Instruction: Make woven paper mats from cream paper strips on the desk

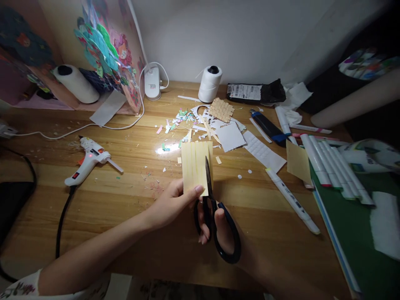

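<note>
A pale yellow striped paper (194,166) is pinched at its lower edge by my left hand (175,202), thumb on top. My right hand (223,233) has its thumb and fingers through the loops of black-handled scissors (208,177). The scissor blades point away from me and lie along the right part of the paper, near my left thumb. Beyond the paper are small coloured scraps (179,121), a woven tan square (221,109) and a white paper square (231,136).
A white glue gun (89,160) lies at left, its cord running down. At the back stand a thread spool (210,84) and a white adapter (152,83). A blue-black cutter (268,127), several markers (334,166) and a green mat (350,233) are at right.
</note>
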Motion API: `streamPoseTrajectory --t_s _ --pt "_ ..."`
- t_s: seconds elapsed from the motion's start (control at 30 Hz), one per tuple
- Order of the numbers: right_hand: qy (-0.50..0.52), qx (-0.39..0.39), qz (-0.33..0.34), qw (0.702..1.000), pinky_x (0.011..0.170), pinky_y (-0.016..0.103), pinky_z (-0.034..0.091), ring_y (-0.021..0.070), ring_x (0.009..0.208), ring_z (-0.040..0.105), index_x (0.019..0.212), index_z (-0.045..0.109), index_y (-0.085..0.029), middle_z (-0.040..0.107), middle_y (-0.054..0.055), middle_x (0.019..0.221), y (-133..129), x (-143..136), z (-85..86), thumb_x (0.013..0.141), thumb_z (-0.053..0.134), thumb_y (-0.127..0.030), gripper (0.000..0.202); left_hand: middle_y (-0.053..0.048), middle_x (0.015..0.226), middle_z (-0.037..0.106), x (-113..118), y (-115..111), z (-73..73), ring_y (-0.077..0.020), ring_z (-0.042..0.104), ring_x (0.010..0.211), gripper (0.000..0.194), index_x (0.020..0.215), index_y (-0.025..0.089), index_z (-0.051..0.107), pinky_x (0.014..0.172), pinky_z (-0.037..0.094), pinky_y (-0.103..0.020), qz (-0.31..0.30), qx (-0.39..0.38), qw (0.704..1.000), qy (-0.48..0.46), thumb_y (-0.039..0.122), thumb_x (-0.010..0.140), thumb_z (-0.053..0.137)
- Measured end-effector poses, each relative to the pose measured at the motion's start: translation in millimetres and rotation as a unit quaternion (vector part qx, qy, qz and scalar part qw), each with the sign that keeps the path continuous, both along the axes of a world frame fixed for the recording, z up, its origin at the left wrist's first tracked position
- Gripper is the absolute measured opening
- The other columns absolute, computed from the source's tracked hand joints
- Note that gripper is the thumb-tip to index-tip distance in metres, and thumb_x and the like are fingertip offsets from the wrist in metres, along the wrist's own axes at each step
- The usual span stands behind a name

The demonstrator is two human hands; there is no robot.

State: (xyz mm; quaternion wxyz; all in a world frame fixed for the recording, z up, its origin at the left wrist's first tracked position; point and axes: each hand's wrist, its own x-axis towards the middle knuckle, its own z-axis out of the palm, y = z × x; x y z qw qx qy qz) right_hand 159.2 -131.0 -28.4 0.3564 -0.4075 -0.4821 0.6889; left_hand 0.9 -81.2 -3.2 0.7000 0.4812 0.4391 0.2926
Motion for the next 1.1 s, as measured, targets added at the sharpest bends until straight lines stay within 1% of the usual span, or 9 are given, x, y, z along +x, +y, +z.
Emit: streamPoseTrajectory --t_s 0.17,0.27,0.37,0.47,0.57,0.67,0.77,0.9,1.1 --pt "-0.019 -0.001 0.001 1.0 0.042 0.022 0.037 0.0092 0.038 0.043 0.08 0.046 -0.018 0.04 -0.007 0.047 1 0 3.9 0.084 0.027 -0.071 0.056 0.0 0.059 0.053 1 0 -1.3 -0.0094 0.048 0.053 0.034 0.069 0.016 0.049 0.048 0.037 -0.022 -0.002 0.012 1.0 -0.009 0.045 0.087 0.051" --pt "-0.028 0.012 0.013 0.999 0.047 0.024 0.042 0.0107 0.042 0.046 0.081 0.047 -0.018 0.043 -0.005 0.049 4 2 6.4 0.086 0.026 -0.069 0.056 0.0 0.057 0.055 2 -1 0.4 -0.01 0.05 0.051 0.035 0.068 0.016 0.049 0.046 0.037 -0.022 -0.007 0.011 1.0 -0.008 0.045 0.087 0.051" --pt "-0.028 0.026 0.006 0.999 0.052 0.026 0.045 0.0118 0.046 0.049 0.079 0.049 -0.018 0.045 -0.004 0.051 3 2 2.2 0.087 0.023 -0.067 0.056 -0.001 0.056 0.055 3 -2 2.9 -0.0112 0.051 0.051 0.034 0.066 0.017 0.049 0.046 0.038 -0.023 -0.007 0.014 1.0 0.005 0.045 0.086 0.052" --pt "-0.004 0.0 -0.014 1.0 0.044 0.023 0.042 0.0104 0.039 0.045 0.08 0.045 -0.02 0.042 -0.006 0.047 1 1 -4.9 0.085 0.025 -0.07 0.054 -0.002 0.059 0.057 4 -2 4.2 -0.012 0.054 0.053 0.034 0.067 0.017 0.05 0.048 0.041 -0.024 -0.018 0.011 1.0 0.002 0.044 0.087 0.051" --pt "-0.002 -0.017 -0.021 1.0 0.04 0.023 0.04 0.0098 0.036 0.042 0.081 0.043 -0.02 0.039 -0.008 0.046 1 1 -4.1 0.083 0.027 -0.072 0.055 -0.003 0.062 0.06 3 -1 3.4 -0.0118 0.056 0.056 0.035 0.068 0.016 0.05 0.051 0.043 -0.024 -0.027 0.008 1.0 -0.01 0.044 0.088 0.049" --pt "-0.038 0.009 -0.002 0.999 0.047 0.026 0.045 0.0123 0.042 0.048 0.078 0.047 -0.02 0.043 -0.005 0.048 5 3 5.1 0.084 0.023 -0.072 0.058 -0.002 0.061 0.06 3 -2 2.4 -0.0117 0.056 0.054 0.034 0.068 0.016 0.049 0.051 0.043 -0.024 -0.032 0.007 0.999 -0.01 0.044 0.088 0.049" --pt "-0.068 0.039 0.006 0.997 0.055 0.028 0.048 0.0138 0.048 0.052 0.067 0.048 -0.02 0.048 -0.001 0.05 8 5 11.0 0.087 0.02 -0.069 0.059 -0.001 0.058 0.058 4 -4 2.5 -0.0118 0.055 0.052 0.034 0.068 0.017 0.049 0.049 0.041 -0.024 -0.039 0.003 0.999 -0.014 0.044 0.088 0.05" --pt "-0.054 0.013 -0.029 0.998 0.045 0.025 0.045 0.0111 0.039 0.048 0.065 0.047 -0.02 0.044 -0.004 0.047 6 4 6.7 0.087 0.023 -0.068 0.057 -0.001 0.056 0.058 6 -5 4.2 -0.013 0.056 0.052 0.032 0.067 0.017 0.049 0.048 0.04 -0.025 -0.022 0.003 1.0 -0.019 0.043 0.087 0.052" --pt "-0.03 0.002 -0.024 0.999 0.046 0.025 0.047 0.0123 0.042 0.051 0.066 0.05 -0.019 0.046 -0.002 0.047 5 3 -0.5 0.085 0.022 -0.071 0.062 -0.004 0.057 0.061 9 -5 6.5 -0.0149 0.06 0.051 0.033 0.07 0.017 0.049 0.048 0.044 -0.026 -0.074 -0.051 0.99 -0.105 0.043 0.09 0.046"
